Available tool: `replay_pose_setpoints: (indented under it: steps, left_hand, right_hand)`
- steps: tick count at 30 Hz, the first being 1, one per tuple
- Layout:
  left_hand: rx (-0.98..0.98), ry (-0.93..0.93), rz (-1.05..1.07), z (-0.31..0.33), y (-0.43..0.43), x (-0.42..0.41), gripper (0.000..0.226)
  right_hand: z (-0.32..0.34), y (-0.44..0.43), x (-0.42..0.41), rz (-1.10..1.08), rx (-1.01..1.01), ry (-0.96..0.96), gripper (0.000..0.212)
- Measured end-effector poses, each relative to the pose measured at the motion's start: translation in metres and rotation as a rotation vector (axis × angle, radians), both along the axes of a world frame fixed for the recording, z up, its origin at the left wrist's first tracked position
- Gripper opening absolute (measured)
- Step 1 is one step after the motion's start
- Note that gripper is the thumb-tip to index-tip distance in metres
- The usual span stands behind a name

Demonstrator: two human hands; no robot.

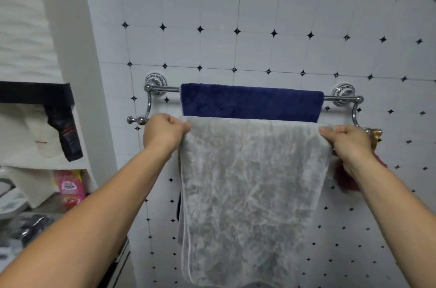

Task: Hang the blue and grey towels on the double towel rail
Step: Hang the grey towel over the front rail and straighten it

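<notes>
Though the tiled wall [283, 28] fills our view, the grey towel [254, 193] hangs over the front bar of the double towel rail [162, 89], hiding much of the blue towel [250, 102] on the back bar; our left hand [165, 132] and right hand [349, 141] each grip a top corner; a pink packet [70, 188] sits in the shelf unit [47, 164]

White tiled wall [259, 47] w/ black diamonds; pink pack [70, 187] lower L.

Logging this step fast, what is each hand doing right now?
Left hand: pinches the top left edge of the grey towel.
Right hand: grips the grey towel's top right edge.
</notes>
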State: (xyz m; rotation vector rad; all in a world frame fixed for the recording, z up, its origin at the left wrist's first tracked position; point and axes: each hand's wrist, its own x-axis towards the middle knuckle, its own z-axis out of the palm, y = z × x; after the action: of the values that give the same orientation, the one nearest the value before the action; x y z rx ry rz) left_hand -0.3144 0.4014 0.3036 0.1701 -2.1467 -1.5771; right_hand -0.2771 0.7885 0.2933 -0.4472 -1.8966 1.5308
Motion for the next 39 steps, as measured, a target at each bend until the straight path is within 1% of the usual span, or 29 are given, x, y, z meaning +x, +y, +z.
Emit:
replay_pose_setpoints:
  steps: [3, 5, 7, 9, 11, 13, 14, 16, 20, 21, 23, 25, 26, 28, 30, 33, 36, 39]
  left_hand:
    - [-0.178, -0.011, 0.138, 0.010, -0.006, 0.003, 0.023]
    - [-0.239, -0.009, 0.166, 0.014, -0.008, 0.004, 0.022]
    - [-0.258, -0.020, 0.160, 0.015, -0.007, 0.004, 0.021]
    - [-0.217, -0.031, 0.104, 0.015, -0.007, 0.002, 0.019]
    - [-0.070, -0.020, 0.027, 0.016, -0.007, 0.000, 0.021]
    - [0.054, -0.004, -0.026, 0.016, -0.007, -0.002, 0.031]
    - [0.065, 0.006, -0.035, 0.016, -0.008, -0.003, 0.034]
    - [0.053, 0.023, -0.009, 0.014, -0.008, -0.005, 0.031]
    - [-0.086, 0.085, 0.175, -0.003, -0.012, -0.001, 0.017]
    - [-0.082, 0.112, 0.162, -0.013, -0.012, 0.001, 0.019]
    - [-0.011, 0.127, 0.032, -0.039, -0.010, 0.007, 0.027]
    - [0.062, 0.067, -0.124, -0.066, -0.006, 0.009, 0.035]
    - [0.082, 0.034, -0.164, -0.079, -0.004, 0.008, 0.033]
    - [0.080, -0.003, -0.148, -0.096, -0.002, 0.005, 0.026]
    - [0.078, -0.027, -0.122, -0.106, -0.005, 0.000, 0.030]
    - [0.063, -0.022, -0.109, -0.114, -0.012, -0.005, 0.034]
    - [0.080, -0.021, -0.101, -0.121, -0.014, -0.006, 0.030]
    - [0.099, 0.022, -0.144, -0.123, -0.013, -0.003, 0.024]
  right_hand:
    - [-0.001, 0.003, -0.001, -0.004, 0.012, -0.008, 0.025]
    - [-0.002, 0.004, -0.001, 0.002, 0.022, -0.002, 0.023]
    - [-0.003, 0.004, -0.002, 0.003, 0.018, -0.002, 0.023]
    - [-0.004, 0.005, -0.002, -0.001, 0.009, -0.005, 0.024]
    - [-0.005, 0.005, -0.003, -0.007, 0.008, -0.013, 0.023]
    - [-0.006, 0.007, -0.004, -0.015, 0.022, -0.019, 0.026]
    - [-0.006, 0.008, -0.005, -0.022, 0.031, -0.021, 0.030]
    - [-0.007, 0.010, -0.004, -0.033, 0.059, -0.016, 0.035]
    - [-0.014, 0.007, 0.002, -0.023, 0.133, 0.017, 0.035]
    - [-0.018, 0.005, 0.005, -0.007, 0.124, 0.028, 0.037]
    - [-0.032, 0.001, 0.010, 0.052, 0.058, 0.034, 0.045]
    - [-0.057, -0.003, 0.014, 0.116, 0.010, -0.002, 0.047]
    - [-0.072, -0.006, 0.016, 0.152, -0.009, -0.029, 0.043]
    - [-0.106, -0.011, 0.021, 0.245, -0.045, -0.106, 0.040]
    - [-0.128, -0.012, 0.023, 0.292, -0.052, -0.178, 0.040]
    - [-0.134, -0.004, 0.015, 0.266, -0.096, -0.164, 0.028]
    - [-0.131, 0.002, 0.004, 0.269, -0.093, -0.146, 0.020]
    - [-0.135, 0.002, 0.001, 0.309, -0.088, -0.150, 0.025]
